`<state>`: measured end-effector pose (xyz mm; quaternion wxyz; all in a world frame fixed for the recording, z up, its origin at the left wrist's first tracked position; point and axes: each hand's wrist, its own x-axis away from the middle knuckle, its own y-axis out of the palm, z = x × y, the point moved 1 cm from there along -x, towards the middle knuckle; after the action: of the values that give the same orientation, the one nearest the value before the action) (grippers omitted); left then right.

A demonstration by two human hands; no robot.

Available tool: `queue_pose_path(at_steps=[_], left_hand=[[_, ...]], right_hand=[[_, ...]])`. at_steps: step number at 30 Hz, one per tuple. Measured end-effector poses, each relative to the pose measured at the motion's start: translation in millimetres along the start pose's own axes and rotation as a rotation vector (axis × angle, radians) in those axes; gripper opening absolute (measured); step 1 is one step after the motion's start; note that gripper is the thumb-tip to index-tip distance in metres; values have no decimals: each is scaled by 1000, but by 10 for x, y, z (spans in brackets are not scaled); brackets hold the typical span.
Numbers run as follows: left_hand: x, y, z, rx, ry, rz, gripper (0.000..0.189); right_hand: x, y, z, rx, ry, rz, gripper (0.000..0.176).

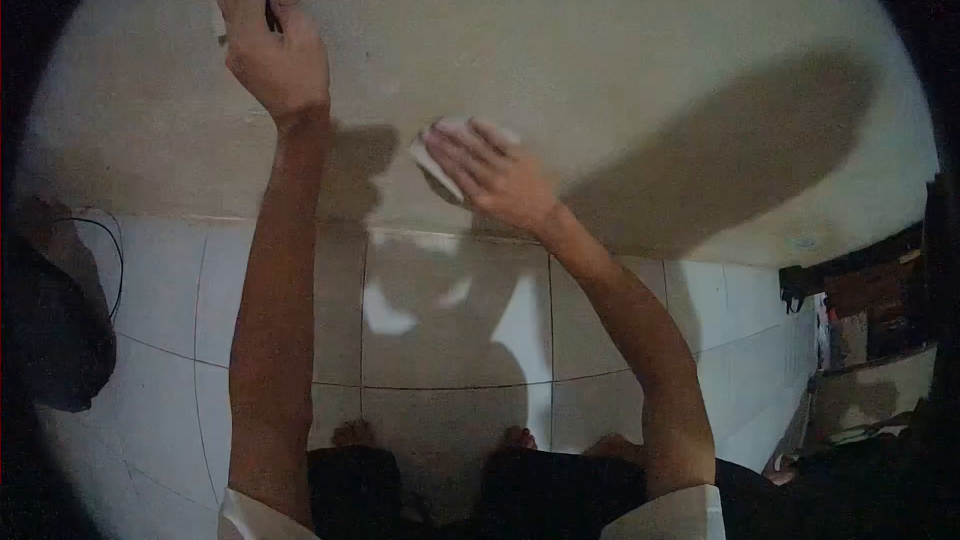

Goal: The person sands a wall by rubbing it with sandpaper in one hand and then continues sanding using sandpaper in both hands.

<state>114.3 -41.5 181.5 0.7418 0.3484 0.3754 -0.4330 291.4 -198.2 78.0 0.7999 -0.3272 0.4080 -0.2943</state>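
My right hand [508, 183] holds a white, flat, cloth-like pad [434, 169] against the beige wall [560, 40], below and right of my left hand [277, 58], whose grip on the narrow dark object [270, 0] I cannot tell. The pad seems light, soft; spread fingers across its back suit it.
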Motion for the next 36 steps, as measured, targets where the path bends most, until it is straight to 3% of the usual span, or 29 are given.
queue_pose_path(at_steps=[2,3,5,8,10,12,15,18,22,25,27,30,34,36], left_hand=[[-7,-9,-31,6,40,1,44],[5,-5,-66,8,74,-2,44],[11,-4,-88,-1,45,-9,45],[20,-48,-20,-14,11,-9,47],[24,-26,-21,-2,26,-15,47],[49,-56,-108,-23,84,-1,48],[64,-77,-107,-32,60,-16,49],[86,-84,20,0,38,-12,49],[100,-59,-153,-41,84,-21,49],[94,-62,-190,-20,57,-11,45],[85,-82,-163,-55,77,-30,48],[97,-104,-95,21,17,-27,46],[69,-136,-60,-35,73,-49,45],[79,-165,65,29,-18,-54,45]], right_hand=[[90,168,-34,103,-199,-245,67],[93,194,7,102,-192,-240,67],[84,169,138,-111,-105,72,67],[69,41,-7,-43,63,-23,65],[120,55,-53,-77,56,-27,63],[167,144,-33,-160,-83,-160,61],[117,-23,68,101,-121,-164,59],[182,71,6,31,32,-68,64],[301,298,-88,-23,32,-155,60],[225,103,-21,-89,53,-9,54],[102,-114,13,121,40,-79,50],[259,206,-100,-139,154,-162,57],[424,353,-92,-159,-23,-200,58],[314,96,15,-115,-32,-36,58]])
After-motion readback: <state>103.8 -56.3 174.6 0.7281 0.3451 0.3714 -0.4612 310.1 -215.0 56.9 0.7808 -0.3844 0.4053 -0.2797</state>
